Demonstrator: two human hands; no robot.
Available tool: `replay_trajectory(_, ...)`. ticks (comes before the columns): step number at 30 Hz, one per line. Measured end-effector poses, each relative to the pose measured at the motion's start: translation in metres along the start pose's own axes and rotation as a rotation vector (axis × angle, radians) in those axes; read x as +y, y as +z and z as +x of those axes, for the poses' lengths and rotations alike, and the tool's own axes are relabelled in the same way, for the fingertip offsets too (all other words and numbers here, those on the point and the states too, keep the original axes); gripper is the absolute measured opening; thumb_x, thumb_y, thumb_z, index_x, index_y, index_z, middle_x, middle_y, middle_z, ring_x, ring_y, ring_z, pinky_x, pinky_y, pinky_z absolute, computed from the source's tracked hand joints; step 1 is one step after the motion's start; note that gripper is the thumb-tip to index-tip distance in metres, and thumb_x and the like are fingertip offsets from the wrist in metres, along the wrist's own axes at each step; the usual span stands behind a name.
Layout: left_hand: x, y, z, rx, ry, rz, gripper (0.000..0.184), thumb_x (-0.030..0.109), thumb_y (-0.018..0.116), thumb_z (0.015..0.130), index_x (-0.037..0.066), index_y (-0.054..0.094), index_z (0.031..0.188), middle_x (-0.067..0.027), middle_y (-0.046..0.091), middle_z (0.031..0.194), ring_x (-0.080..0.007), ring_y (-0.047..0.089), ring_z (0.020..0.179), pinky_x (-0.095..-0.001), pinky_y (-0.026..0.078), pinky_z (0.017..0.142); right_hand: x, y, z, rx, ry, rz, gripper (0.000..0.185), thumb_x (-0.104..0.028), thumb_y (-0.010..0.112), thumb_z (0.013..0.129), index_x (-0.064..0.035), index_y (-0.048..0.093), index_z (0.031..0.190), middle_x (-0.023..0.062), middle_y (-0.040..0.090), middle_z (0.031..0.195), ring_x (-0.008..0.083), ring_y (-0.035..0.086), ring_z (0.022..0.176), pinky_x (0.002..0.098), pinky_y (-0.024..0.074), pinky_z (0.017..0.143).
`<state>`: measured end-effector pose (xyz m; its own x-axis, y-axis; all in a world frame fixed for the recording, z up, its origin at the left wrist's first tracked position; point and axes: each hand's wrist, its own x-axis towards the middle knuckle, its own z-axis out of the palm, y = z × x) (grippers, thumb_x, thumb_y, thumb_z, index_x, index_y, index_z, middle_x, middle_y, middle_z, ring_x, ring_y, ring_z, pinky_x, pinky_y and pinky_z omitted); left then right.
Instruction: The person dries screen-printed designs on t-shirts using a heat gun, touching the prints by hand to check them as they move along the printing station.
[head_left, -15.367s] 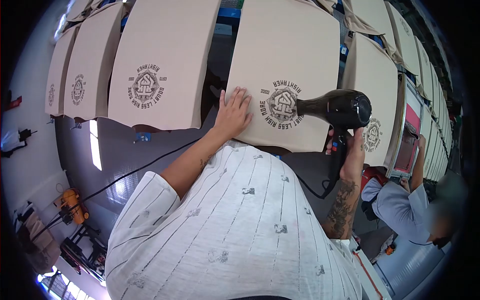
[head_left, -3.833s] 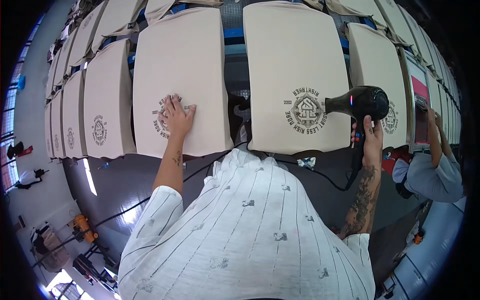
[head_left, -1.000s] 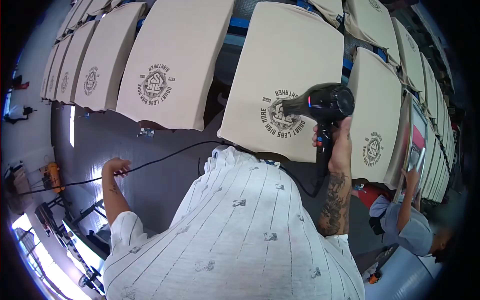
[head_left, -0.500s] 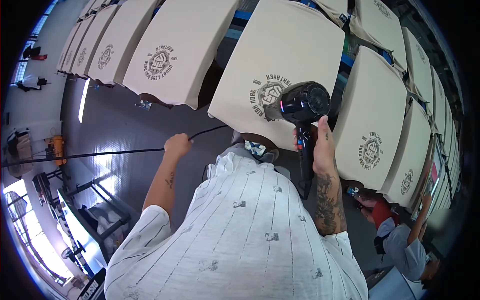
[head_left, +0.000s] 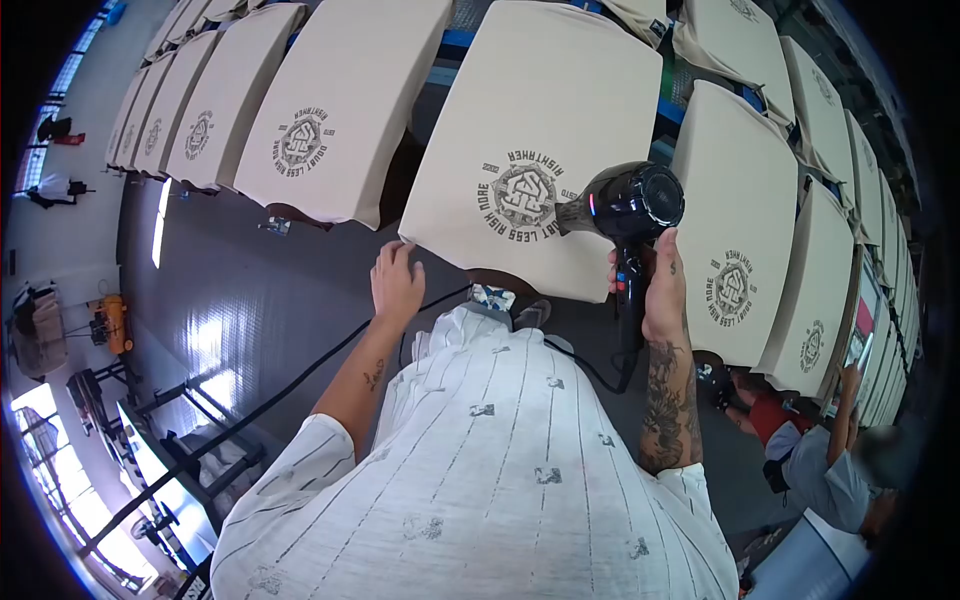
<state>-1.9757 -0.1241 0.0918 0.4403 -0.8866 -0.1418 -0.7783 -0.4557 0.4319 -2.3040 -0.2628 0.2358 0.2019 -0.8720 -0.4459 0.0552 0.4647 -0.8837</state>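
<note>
My right hand (head_left: 662, 295) is wrapped around the handle of a black hair dryer (head_left: 632, 200). The dryer's nozzle points left, over the round dark print (head_left: 526, 198) on a cream shirt (head_left: 560, 90) stretched on a board. My left hand (head_left: 398, 282) is open, fingers apart, at the lower left corner of that shirt; whether the fingertips touch the fabric I cannot tell. A black cord (head_left: 290, 390) runs slack behind the left wrist, and my left hand does not hold it.
Similar cream shirts (head_left: 310, 100) with the same print sit on boards in rows to both sides. A person in a grey top (head_left: 825, 470) works at a screen frame (head_left: 862, 320) on the right. A metal-framed table (head_left: 165, 490) stands at lower left.
My left hand has let go of the cord and moved up and right to the shirt's corner. The cord now hangs lower. The dryer has shifted slightly right, uncovering more of the print.
</note>
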Motion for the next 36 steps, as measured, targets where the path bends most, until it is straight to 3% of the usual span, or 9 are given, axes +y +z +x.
replay_trajectory(3, -0.015, 0.015, 0.038, 0.107, 0.079, -0.030, 0.044, 0.014, 0.060, 0.085, 0.005, 0.052, 0.127, -0.0148, 0.047, 0.138, -0.0335, 0.045, 0.129, -0.0458, 0.039, 0.104, -0.001, 0.025, 0.005, -0.040, 0.022, -0.008, 0.071, -0.065, 0.032, 0.098, 0.0001, 0.058, 0.109, 0.0084, 0.064, 0.082, 0.0128, 0.061, 0.065, 0.0272, 0.0521, 0.059)
replay_trajectory(8, -0.010, 0.018, 0.081, 0.070, 0.177, 0.015, 0.055, 0.016, 0.059, 0.087, 0.003, 0.043, 0.138, -0.0166, 0.038, 0.148, -0.0347, 0.036, 0.137, -0.0470, 0.032, 0.110, -0.001, 0.082, 0.025, -0.107, 0.052, -0.007, 0.069, -0.064, 0.032, 0.099, -0.0008, 0.058, 0.110, 0.0098, 0.064, 0.082, 0.0135, 0.061, 0.065, 0.0278, 0.0519, 0.059)
replay_trajectory(14, -0.004, 0.022, 0.113, 0.080, 0.358, 0.060, 0.051, 0.016, 0.054, 0.090, 0.004, 0.043, 0.139, -0.0156, 0.035, 0.149, -0.0330, 0.031, 0.141, -0.0509, 0.024, 0.114, -0.005, 0.125, 0.056, -0.124, 0.010, -0.003, 0.068, -0.062, 0.032, 0.100, -0.0002, 0.057, 0.111, 0.0101, 0.064, 0.082, 0.0136, 0.061, 0.065, 0.0278, 0.0524, 0.059)
replay_trajectory(19, -0.005, 0.025, 0.125, 0.021, 0.468, 0.078, 0.050, 0.019, 0.051, 0.093, 0.005, 0.042, 0.140, -0.0152, 0.034, 0.150, -0.0313, 0.028, 0.143, -0.0527, 0.022, 0.114, -0.003, 0.115, 0.055, 0.035, -0.031, -0.027, 0.070, -0.063, 0.032, 0.099, 0.0015, 0.057, 0.112, 0.0098, 0.063, 0.081, 0.0135, 0.061, 0.064, 0.0272, 0.0521, 0.058)
replay_trajectory(28, -0.004, 0.015, 0.138, -0.003, 0.458, 0.052, 0.050, 0.024, 0.051, 0.093, 0.006, 0.044, 0.139, -0.0135, 0.033, 0.151, -0.0296, 0.027, 0.144, -0.0569, 0.020, 0.114, -0.019, 0.055, 0.037, 0.286, 0.009, -0.099, 0.079, -0.070, 0.031, 0.095, 0.0020, 0.055, 0.118, 0.0099, 0.065, 0.084, 0.0130, 0.062, 0.068, 0.0270, 0.0531, 0.061)
replay_trajectory(32, -0.006, 0.010, 0.141, 0.004, 0.473, 0.056, 0.050, 0.025, 0.052, 0.093, 0.006, 0.045, 0.139, -0.0126, 0.034, 0.151, -0.0290, 0.027, 0.143, -0.0566, 0.019, 0.114, -0.033, 0.056, 0.056, 0.290, 0.027, -0.042, 0.075, -0.069, 0.028, 0.096, -0.0039, 0.044, 0.130, 0.0097, 0.063, 0.084, 0.0137, 0.061, 0.066, 0.0264, 0.0531, 0.061)
replay_trajectory(36, -0.006, 0.004, 0.143, -0.007, 0.474, 0.060, 0.050, 0.024, 0.053, 0.093, 0.007, 0.044, 0.140, -0.0124, 0.034, 0.151, -0.0289, 0.026, 0.144, -0.0545, 0.018, 0.115, -0.040, 0.066, 0.077, 0.173, 0.026, -0.013, 0.073, -0.068, 0.027, 0.097, -0.0053, 0.043, 0.129, 0.0097, 0.062, 0.084, 0.0137, 0.060, 0.065, 0.0262, 0.0527, 0.060)
